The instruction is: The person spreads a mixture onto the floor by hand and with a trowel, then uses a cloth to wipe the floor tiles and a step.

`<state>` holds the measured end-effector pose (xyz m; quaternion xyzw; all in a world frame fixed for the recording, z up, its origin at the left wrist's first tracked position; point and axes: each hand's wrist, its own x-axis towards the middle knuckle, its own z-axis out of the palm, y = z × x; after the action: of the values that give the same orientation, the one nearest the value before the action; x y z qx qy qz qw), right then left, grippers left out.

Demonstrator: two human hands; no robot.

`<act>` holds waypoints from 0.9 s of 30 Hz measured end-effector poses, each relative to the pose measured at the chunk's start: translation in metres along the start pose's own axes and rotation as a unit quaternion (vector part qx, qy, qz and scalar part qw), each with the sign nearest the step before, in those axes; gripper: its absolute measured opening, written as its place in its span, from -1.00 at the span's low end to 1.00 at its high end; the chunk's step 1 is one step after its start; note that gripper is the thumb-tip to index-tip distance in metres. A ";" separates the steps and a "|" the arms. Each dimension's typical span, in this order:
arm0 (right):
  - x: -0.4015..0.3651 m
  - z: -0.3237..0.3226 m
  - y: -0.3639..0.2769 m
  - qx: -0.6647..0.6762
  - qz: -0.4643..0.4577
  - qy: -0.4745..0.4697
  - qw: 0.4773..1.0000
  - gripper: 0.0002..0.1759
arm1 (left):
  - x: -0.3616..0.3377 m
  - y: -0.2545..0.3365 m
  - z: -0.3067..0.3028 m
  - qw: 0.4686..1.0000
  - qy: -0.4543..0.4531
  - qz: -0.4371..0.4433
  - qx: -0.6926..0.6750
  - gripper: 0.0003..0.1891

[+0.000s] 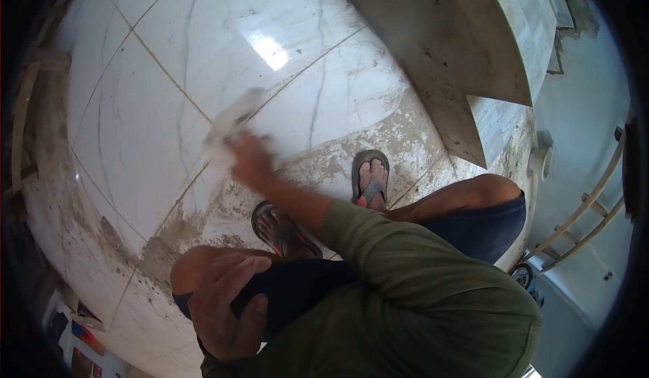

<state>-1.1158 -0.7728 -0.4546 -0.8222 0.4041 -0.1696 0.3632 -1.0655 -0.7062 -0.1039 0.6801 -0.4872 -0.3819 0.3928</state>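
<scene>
My right hand (253,163) reaches forward over the floor, smeared by motion. It is closed on a pale rag (233,122), whose shape is blurred too, at a joint between the white marbled floor tiles (169,13). My left hand (233,303) is beside my bent left knee, thumb and fingers apart, holding nothing. Dried grey-brown dirt (223,205) smears the tiles between the rag and my sandalled feet (370,178).
A large brown-stained board or slab (439,40) lies at the upper right. A wooden ladder (585,209) leans by the pale wall at right. Wooden pieces (27,114) stand at the left edge. A white container with coloured items (84,344) is at the lower left.
</scene>
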 end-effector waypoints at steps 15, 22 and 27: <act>0.242 -0.241 0.157 -0.437 -0.124 0.100 0.885 -0.56 | 0.004 -0.016 -0.010 0.998 -0.033 -0.051 0.001 -0.56; 0.122 -0.266 0.182 -0.396 0.220 0.027 0.891 -0.55 | 0.015 -0.026 -0.019 0.996 -0.063 -0.055 -0.019 -0.54; 0.146 -0.278 0.184 -0.144 0.158 0.157 0.964 -0.38 | 0.011 -0.024 -0.016 0.997 -0.038 -0.047 -0.049 -0.54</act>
<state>-1.2847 -1.0908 -0.4030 -0.7547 0.6008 -0.1771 0.1950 -1.0394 -0.7086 -0.1209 0.6670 -0.4498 -0.4490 0.3888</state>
